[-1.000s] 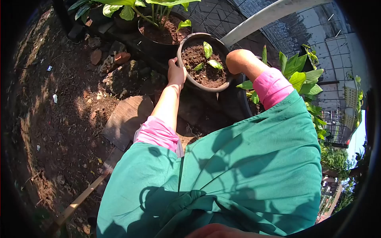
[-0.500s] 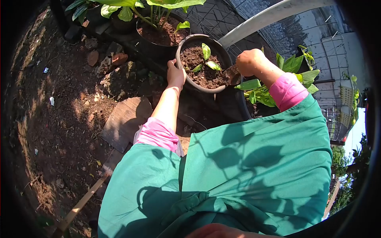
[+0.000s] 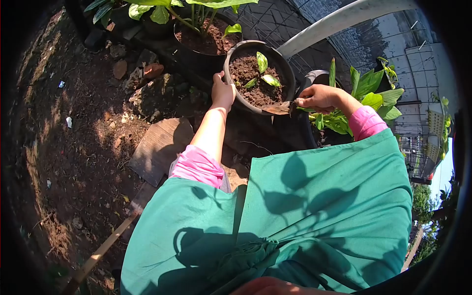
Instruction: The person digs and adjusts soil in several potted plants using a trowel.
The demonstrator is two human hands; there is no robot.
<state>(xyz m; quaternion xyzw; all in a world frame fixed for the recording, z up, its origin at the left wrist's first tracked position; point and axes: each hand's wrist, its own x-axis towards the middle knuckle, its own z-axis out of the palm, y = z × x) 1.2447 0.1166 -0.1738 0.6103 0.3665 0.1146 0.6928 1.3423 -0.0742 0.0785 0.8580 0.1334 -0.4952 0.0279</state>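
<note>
A round pot (image 3: 231,93) of dark soil holds a small seedling (image 3: 262,61) with green and pale leaves. My left hand (image 3: 222,93) grips the pot's left rim, thumb up along the outside. At the lower right rim, my right hand (image 3: 322,97) is closed around the end of a hand trowel (image 3: 278,108). Its brown, rusty-looking blade lies across the rim, while its handle is mostly hidden by my fingers.
A larger black pot (image 3: 196,61) with a broad-leaved plant stands behind on the left. Leafy plants (image 3: 366,83) grow in another pot at the right. A pale curved bar (image 3: 344,24) crosses the back. Stones (image 3: 153,71) and a flat board (image 3: 160,147) lie left.
My right hand has moved down and turned, bringing the trowel blade from the pot's inner right side to its lower rim. My left hand keeps its grip on the pot.
</note>
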